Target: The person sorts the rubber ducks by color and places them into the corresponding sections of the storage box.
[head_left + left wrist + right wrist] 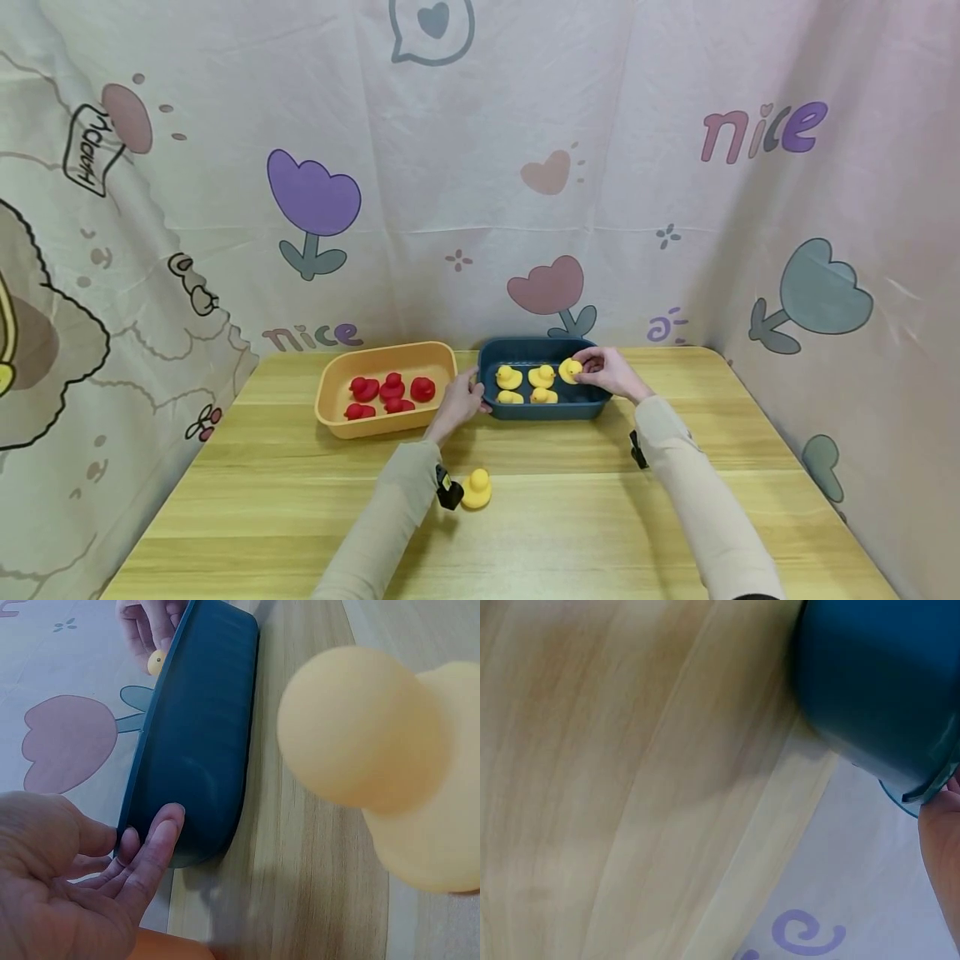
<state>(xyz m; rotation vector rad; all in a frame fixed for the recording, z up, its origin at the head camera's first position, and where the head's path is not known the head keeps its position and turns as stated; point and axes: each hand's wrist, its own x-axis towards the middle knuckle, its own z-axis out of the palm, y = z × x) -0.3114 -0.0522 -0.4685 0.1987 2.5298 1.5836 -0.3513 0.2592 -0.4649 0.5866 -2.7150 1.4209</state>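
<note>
A dark blue plastic bin (551, 412) stands near the back of the table, with several yellow rubber ducks (542, 377) inside. My left hand (459, 402) holds the bin's left end, thumb at the rim and fingers against the outer wall in the left wrist view. Over the right end of the bin, my right hand (613, 375) pinches another yellow rubber duck (567, 370). In the right wrist view only part of the right hand (941, 847) shows, beside the rim. One more yellow duck (477, 490) sits on the table, close to my left wrist.
Left of the blue bin is a yellow-orange bin (386, 427) with several red rubber ducks (392, 387). Both bins stand on a wooden table (555, 517). A printed curtain (465, 167) hangs behind and along the sides.
</note>
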